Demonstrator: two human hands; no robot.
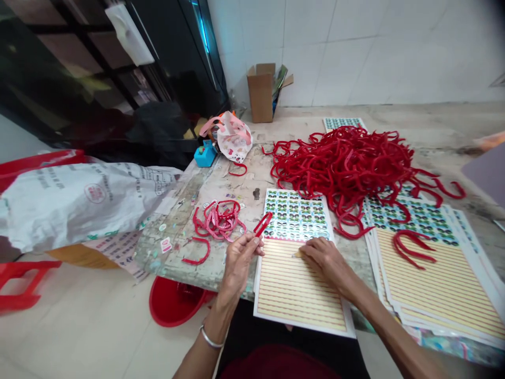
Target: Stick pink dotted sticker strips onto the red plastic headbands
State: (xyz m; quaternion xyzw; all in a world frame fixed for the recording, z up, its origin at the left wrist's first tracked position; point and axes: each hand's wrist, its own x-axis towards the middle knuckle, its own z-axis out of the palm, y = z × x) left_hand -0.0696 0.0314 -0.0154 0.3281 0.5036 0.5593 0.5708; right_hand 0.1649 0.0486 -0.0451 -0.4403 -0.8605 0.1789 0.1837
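In my left hand (241, 252), thumb and fingers pinch a red bent fuzzy strip (263, 223), its curved end pointing up and away. My right hand (321, 258) lies over a sticker sheet (300, 295), fingers bent together at the top of its yellow striped part. A small pale yellow strip (296, 253) sticks out from the right fingertips. The sheet's far part carries rows of green, blue and black printed stickers. Left of my left hand lie a small pile of red and pink strips (219, 218) and a single red strip (199, 251).
A big heap of red fuzzy strips (343, 163) covers the table's back right. More sticker sheets (437, 284) are stacked at right, with red strips on top. Behind stand a cardboard box (261, 97), a blue tape dispenser (205, 154) and a patterned bag (235, 139). A red bucket (169, 302) is below.
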